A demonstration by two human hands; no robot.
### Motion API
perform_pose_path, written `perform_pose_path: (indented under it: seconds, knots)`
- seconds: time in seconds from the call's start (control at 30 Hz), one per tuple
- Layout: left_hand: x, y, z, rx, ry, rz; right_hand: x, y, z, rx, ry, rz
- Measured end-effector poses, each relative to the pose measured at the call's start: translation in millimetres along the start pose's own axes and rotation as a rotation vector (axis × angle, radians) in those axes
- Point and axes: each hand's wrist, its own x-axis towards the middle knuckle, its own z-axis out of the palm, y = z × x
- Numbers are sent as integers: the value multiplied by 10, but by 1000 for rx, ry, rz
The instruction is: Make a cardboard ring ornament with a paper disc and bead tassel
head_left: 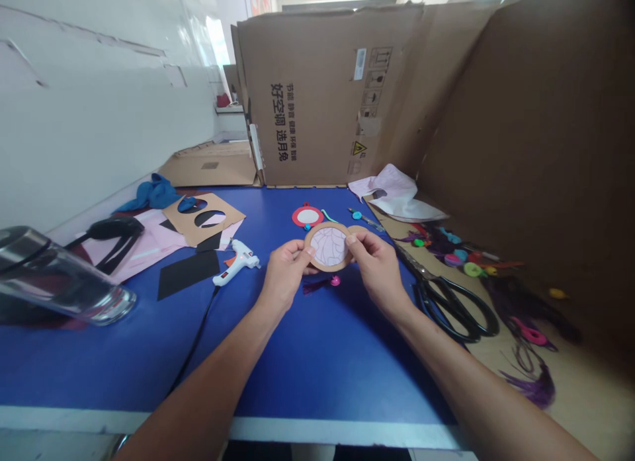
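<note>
A round cardboard frame with a white, line-patterned centre is held up over the blue table. My left hand pinches its left edge between thumb and fingers. On the opposite edge, my right hand grips it with the thumb on the front. Another bit of cardboard shows behind my right fingers; whether it is joined to the frame I cannot tell. Just below lies a pink bead with a dark purple tassel. Beyond the frame are a red-rimmed disc with a white centre and a blue bead.
A white glue gun with a cord, black paper and cut cardboard lie left, beside a glass bottle. Large black-handled scissors, beads and tassels sit right. A cardboard box wall stands behind.
</note>
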Motion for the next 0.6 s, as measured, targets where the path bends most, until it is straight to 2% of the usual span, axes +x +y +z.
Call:
perform_pose_path:
  seconds: [0.43,0.6]
  knots:
    - [36,-28,-24,-9,25,-15,14,30,10,55,-72,55]
    - [81,16,-70,-142,85,-105,10,53,6,149,-106,123]
